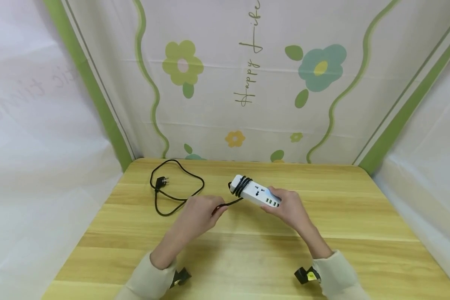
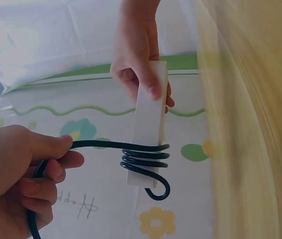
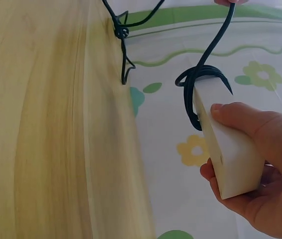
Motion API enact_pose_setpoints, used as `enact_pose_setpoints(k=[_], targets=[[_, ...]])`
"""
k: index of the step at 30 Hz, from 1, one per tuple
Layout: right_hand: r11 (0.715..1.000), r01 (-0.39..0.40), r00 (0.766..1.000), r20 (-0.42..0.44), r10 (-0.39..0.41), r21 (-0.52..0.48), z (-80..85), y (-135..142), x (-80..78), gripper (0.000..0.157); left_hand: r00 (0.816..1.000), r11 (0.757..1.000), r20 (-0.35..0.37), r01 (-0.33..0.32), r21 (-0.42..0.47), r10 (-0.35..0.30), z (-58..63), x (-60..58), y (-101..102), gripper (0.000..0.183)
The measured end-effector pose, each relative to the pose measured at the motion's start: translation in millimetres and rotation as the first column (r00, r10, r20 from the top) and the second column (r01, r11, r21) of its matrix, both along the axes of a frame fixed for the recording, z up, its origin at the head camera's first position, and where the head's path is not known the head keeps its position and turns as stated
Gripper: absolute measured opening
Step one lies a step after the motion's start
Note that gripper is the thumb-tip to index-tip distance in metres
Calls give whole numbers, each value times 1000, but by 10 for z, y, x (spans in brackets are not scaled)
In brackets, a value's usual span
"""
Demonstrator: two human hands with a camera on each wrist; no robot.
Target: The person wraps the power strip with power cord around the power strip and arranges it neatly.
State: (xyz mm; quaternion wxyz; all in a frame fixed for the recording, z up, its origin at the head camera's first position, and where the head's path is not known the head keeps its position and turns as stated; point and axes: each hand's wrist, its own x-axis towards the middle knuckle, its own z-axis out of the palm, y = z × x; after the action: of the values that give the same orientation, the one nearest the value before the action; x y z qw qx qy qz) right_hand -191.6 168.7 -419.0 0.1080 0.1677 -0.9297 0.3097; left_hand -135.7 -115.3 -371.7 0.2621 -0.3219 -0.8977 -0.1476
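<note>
Patterned curtain hangs behind 1 wooden table. Above the table's middle, 1 right hand grips 1 white power strip, its long axis slanting toward the table's far left. Black cord wraps that end; 1 left hand pinches it. 1 plug lies far left on the table, pins pointing toward its right side.

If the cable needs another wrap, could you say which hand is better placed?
Probably the left hand: it holds the cable, while the right hand grips the power strip by its unwrapped end.
</note>
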Motion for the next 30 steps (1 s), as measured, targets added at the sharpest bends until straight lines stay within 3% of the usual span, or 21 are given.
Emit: enact_pose_setpoints(k=[8, 18, 23, 26, 30], targets=[[996, -73, 992, 107, 67, 52, 9, -75, 59, 64, 996, 1000, -84, 25, 7, -24, -21, -38, -70, 11], [956, -271, 957, 140, 255, 108, 40, -156, 149, 59, 990, 992, -79, 123, 41, -120, 33, -118, -174, 12], [910, -397, 912, 160, 377, 120, 47, -187, 201, 60, 984, 982, -25, 180, 55, -179, 25, -184, -219, 15], [871, -482, 869, 173, 463, 95, 92, -204, 239, 59, 977, 974, 24, 208, 89, -211, -2, -232, -257, 15], [814, -580, 801, 178, 571, 0, 161, -209, 278, 57, 946, 936, 65, 302, 179, -318, -57, -318, -310, 10]])
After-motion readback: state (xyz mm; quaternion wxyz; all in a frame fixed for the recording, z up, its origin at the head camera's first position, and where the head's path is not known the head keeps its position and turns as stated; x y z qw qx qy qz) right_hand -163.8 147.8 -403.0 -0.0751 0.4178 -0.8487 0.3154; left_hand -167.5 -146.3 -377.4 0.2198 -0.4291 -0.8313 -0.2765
